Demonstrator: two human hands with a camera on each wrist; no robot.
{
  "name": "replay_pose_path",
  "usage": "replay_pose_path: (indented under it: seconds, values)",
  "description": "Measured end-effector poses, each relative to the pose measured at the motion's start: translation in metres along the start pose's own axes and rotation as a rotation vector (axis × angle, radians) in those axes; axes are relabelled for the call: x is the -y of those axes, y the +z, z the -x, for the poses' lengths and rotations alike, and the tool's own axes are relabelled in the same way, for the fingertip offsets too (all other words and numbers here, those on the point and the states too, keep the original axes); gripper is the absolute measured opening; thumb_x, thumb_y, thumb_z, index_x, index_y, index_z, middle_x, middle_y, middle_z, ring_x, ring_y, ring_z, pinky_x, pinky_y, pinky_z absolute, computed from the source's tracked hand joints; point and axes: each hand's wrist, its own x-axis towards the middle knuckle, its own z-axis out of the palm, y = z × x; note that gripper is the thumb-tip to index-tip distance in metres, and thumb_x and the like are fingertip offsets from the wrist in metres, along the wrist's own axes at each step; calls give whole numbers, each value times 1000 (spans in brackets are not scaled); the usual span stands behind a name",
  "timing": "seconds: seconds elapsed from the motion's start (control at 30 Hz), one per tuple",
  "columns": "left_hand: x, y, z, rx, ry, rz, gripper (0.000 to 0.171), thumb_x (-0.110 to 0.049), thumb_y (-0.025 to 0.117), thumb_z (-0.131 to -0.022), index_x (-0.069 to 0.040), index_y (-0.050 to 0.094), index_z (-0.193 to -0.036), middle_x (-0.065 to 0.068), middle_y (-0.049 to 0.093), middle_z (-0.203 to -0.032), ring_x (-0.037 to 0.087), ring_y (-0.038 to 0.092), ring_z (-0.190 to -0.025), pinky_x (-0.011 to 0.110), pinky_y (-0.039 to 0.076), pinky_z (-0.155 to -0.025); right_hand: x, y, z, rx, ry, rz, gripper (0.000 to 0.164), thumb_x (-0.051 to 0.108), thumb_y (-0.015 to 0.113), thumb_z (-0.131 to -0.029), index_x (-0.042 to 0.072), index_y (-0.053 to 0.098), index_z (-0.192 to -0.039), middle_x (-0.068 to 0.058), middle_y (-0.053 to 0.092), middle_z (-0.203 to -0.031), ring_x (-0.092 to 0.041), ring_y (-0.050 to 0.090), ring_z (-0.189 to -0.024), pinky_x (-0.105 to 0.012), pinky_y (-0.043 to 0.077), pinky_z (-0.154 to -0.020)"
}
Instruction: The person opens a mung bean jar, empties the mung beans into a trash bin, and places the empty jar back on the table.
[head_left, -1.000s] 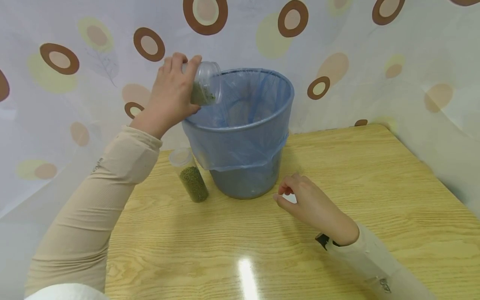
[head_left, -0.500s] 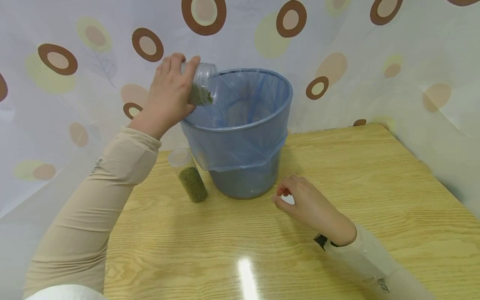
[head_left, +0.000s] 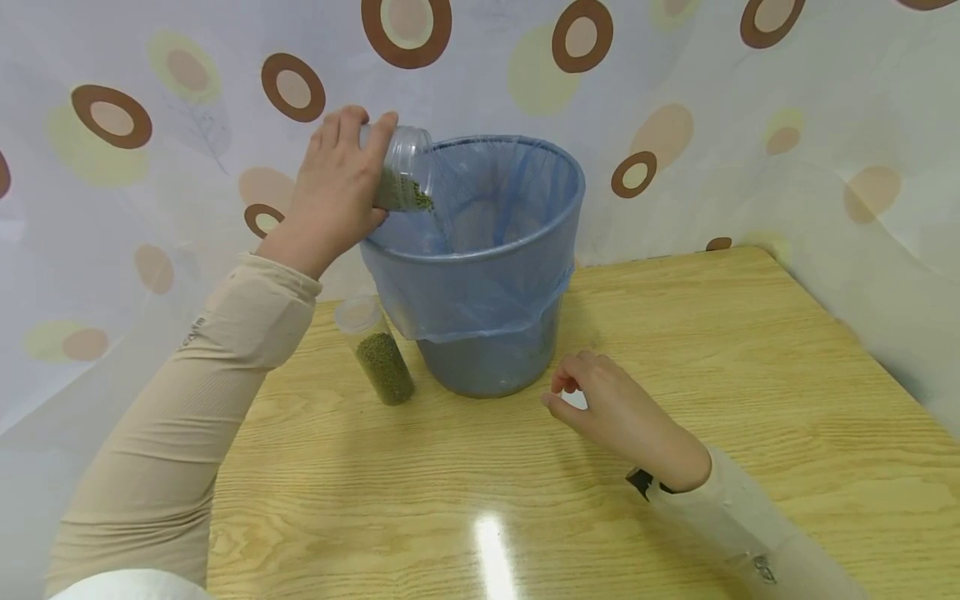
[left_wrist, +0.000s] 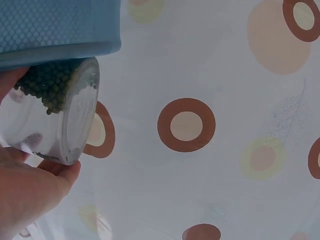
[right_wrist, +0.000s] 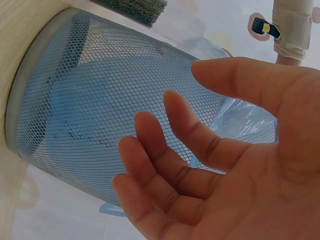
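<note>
In the head view my left hand (head_left: 337, 179) grips a clear plastic jar (head_left: 408, 150), tipped over the left rim of a blue bin. Small green beans (head_left: 422, 198) lie at the jar's mouth, and a thin trickle falls into the bin. The left wrist view shows the jar (left_wrist: 45, 132) with beans gathered along one side and fingers around it. My right hand (head_left: 626, 417) hovers to the right of the bin's base, fingers loosely curved. Nothing is in that palm (right_wrist: 240, 195) in the right wrist view. The mesh bin (head_left: 491, 367) has a blue plastic liner (head_left: 480, 300) folded over its rim.
A second clear jar (head_left: 386, 367), partly filled with green beans, stands on the wooden table (head_left: 420, 517) just left of the bin. Behind the table hangs a white sheet (head_left: 712, 92) with brown and yellow ovals. The table's right edge runs beside another stretch of it.
The beans have come forward to the mouth of the tilted jar, and a trickle now drops into the bin. Both hands stay nearly in place; the head view shifts slightly.
</note>
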Motion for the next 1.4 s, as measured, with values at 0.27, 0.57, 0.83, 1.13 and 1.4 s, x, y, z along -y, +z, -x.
replay_pose_path:
  seconds: [0.27, 0.57, 0.83, 1.13, 1.4]
  values:
    - [-1, 1, -1, -6, 6, 2, 94, -12, 81, -74, -2, 23, -148, 28, 28, -139, 43, 25, -133, 51, 22, -111, 0, 0, 0, 6, 6, 1, 12, 16, 69, -88, 11, 59, -83, 3, 50, -78, -17, 47, -75, -33, 41, -70]
    - [-1, 2, -1, -19, 15, -1, 93, -11, 81, -75, -2, 24, -148, 28, 29, -139, 43, 25, -133, 51, 21, -112, -2, 2, 1, 17, 16, 4, 11, 16, 68, -88, 12, 59, -84, 3, 50, -79, -16, 47, -76, -33, 41, -70]
    - [-3, 2, -2, -20, 19, 2, 92, -12, 79, -76, -3, 23, -148, 27, 28, -141, 42, 24, -134, 50, 19, -113, -2, 3, 0, 18, 16, 15, 12, 16, 69, -87, 11, 59, -83, 2, 50, -78, -16, 46, -75, -33, 41, -70]
    - [-7, 3, -7, -40, 25, 3, 89, -9, 78, -76, -2, 25, -148, 28, 30, -140, 42, 26, -133, 50, 21, -112, -2, 4, 0, 5, -4, 20, 12, 16, 70, -87, 11, 59, -82, 3, 49, -76, -15, 46, -73, -32, 41, -68]
    - [-9, 4, -11, -29, 13, -23, 90, -9, 78, -75, -2, 25, -147, 28, 29, -140, 42, 25, -133, 49, 21, -112, -1, 2, 0, 16, 2, 16, 12, 16, 69, -87, 11, 60, -82, 3, 50, -76, -15, 46, -72, -32, 41, -67]
